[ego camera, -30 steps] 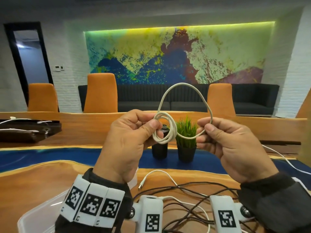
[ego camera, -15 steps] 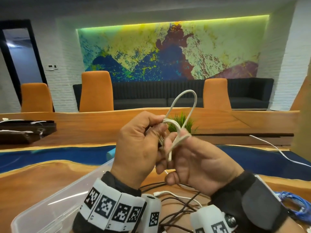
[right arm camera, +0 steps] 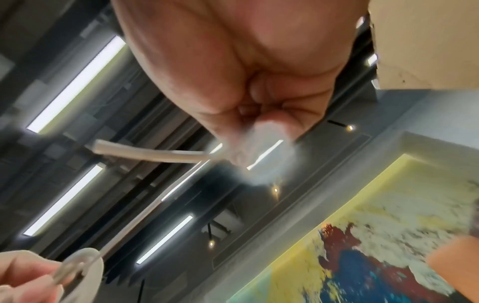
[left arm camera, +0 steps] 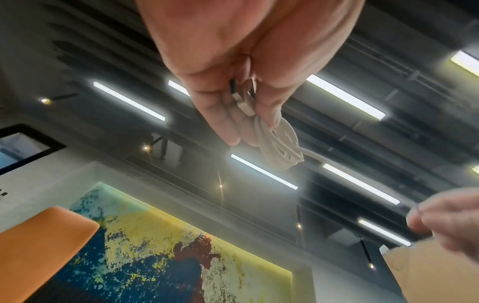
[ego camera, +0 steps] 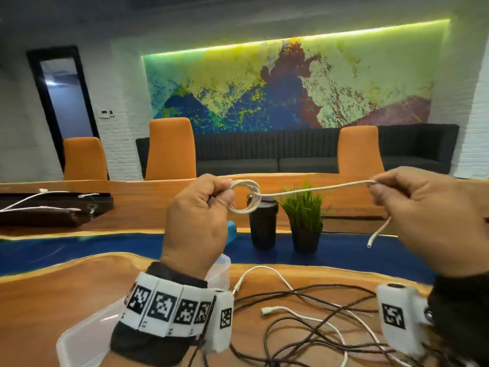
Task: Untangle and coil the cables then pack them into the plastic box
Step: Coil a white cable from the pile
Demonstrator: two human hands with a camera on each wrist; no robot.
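Cinching the white cable's coil in mid-air

The left hand (ego camera: pixel 195 223) pinches the small coil (ego camera: pixel 244 197) so its loops hold, while the right hand (ego camera: pixel 423 221) pinches the white cable (ego camera: pixel 317 190) taut, probably to tighten a wrap; the plastic box (ego camera: pixel 79 337) waits on the counter (ego camera: pixel 66 287).

A white brick wall (ego camera: pixel 124 83) carries a large abstract mural of yellow, blue and dark red (ego camera: pixel 285 86), lit green along its top. Below it stands a long dark sofa (ego camera: pixel 304 152) behind three orange high-backed chairs (ego camera: pixel 170 149). Strip lights (left arm camera: pixel 264 171) cross the dark ceiling.
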